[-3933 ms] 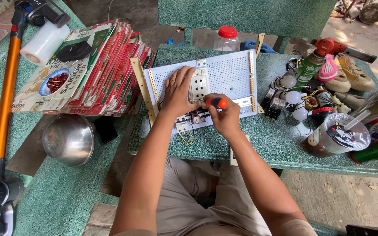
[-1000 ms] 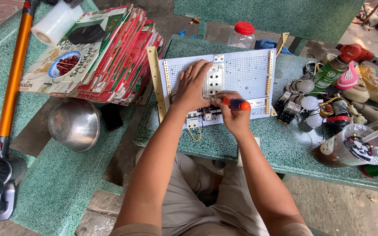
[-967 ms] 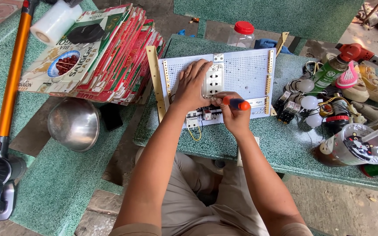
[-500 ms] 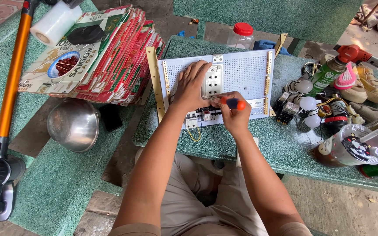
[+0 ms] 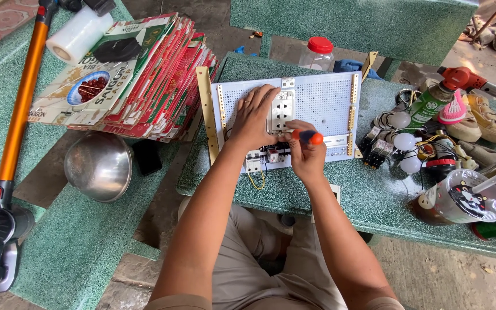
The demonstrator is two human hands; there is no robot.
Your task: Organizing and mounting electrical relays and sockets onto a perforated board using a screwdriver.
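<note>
Barely shifted since a moment ago, my right hand (image 5: 307, 156) keeps its closed grip on the orange-tipped screwdriver (image 5: 307, 136) just right of my left hand (image 5: 255, 117), spread flat beside the white socket (image 5: 279, 112).

A white perforated plastic board (image 5: 317, 103) with brass-yellow edge strips lies on the green speckled stone worktop (image 5: 368, 195), beside an orange-and-blue-handled screwdriver (image 5: 307, 136).

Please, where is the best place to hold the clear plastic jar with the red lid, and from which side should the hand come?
Probably grip the clear plastic jar around its body just under the red lid, coming from above and behind. It stands upright beyond the white perforated board, whose far edge hides its base, and a blue cloth lies close on one side.
</note>
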